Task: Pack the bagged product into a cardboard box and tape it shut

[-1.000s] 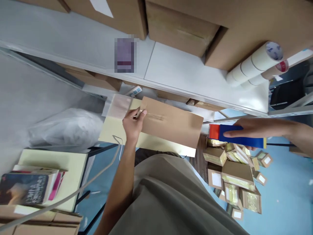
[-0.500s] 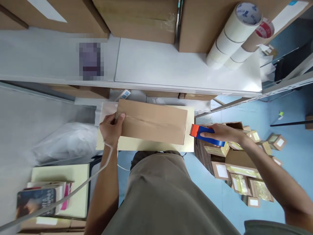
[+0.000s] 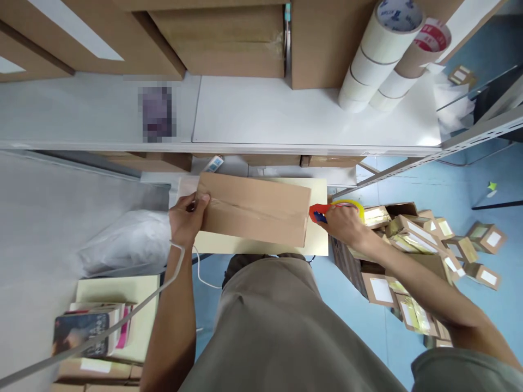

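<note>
A long brown cardboard box lies on a pale yellow board in front of me. My left hand grips its left end, thumb on top and fingers down the side. In my right hand is a tape dispenser, orange-red at the front with some blue, and a yellow tape roll shows behind the knuckles. The dispenser's front end is right at the box's right edge; I cannot tell whether tape touches the cardboard. Along the box's top runs a lengthwise crease or seam.
Tape rolls stand stacked on the grey shelf ahead, beside large cartons. Several small boxes are piled at the right. Books and a plastic bag are at the left. A pale cable crosses my left forearm.
My right hand has brought the tape dispenser left to the box's right end and turned it, so the yellow roll now shows. My left hand still holds the box's left end.
</note>
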Action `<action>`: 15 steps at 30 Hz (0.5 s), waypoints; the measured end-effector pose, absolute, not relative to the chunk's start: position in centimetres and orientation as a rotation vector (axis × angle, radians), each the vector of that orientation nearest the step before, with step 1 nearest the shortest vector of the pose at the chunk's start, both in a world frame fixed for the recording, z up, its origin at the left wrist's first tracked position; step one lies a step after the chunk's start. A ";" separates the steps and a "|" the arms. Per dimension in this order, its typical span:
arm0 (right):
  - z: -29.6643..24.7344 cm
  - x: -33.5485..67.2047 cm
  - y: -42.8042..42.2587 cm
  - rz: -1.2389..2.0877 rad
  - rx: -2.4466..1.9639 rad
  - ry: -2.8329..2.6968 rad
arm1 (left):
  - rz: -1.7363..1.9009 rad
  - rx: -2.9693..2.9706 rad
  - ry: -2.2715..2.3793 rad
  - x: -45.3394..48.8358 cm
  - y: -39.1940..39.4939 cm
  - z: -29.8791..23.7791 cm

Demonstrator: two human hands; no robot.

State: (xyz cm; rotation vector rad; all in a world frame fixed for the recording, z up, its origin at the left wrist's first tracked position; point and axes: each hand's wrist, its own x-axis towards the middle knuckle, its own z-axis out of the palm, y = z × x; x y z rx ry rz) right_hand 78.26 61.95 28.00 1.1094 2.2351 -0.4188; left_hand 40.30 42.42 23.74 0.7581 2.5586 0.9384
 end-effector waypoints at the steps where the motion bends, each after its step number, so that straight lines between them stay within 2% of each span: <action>1: 27.0 77.8 61.3 -0.407 1.118 2.219 | 0.908 0.776 2.553 40.3 42.3 23.9; 4: 24.7 78.2 60.3 -0.506 1.242 2.169 | 0.859 0.839 2.533 40.5 42.3 24.4; 8: 24.3 80.3 59.6 -0.610 1.641 2.116 | 0.918 0.846 2.461 40.6 42.7 24.9; 15: 30.6 80.7 58.3 -0.843 1.876 2.317 | 0.945 0.879 2.519 39.9 43.8 26.6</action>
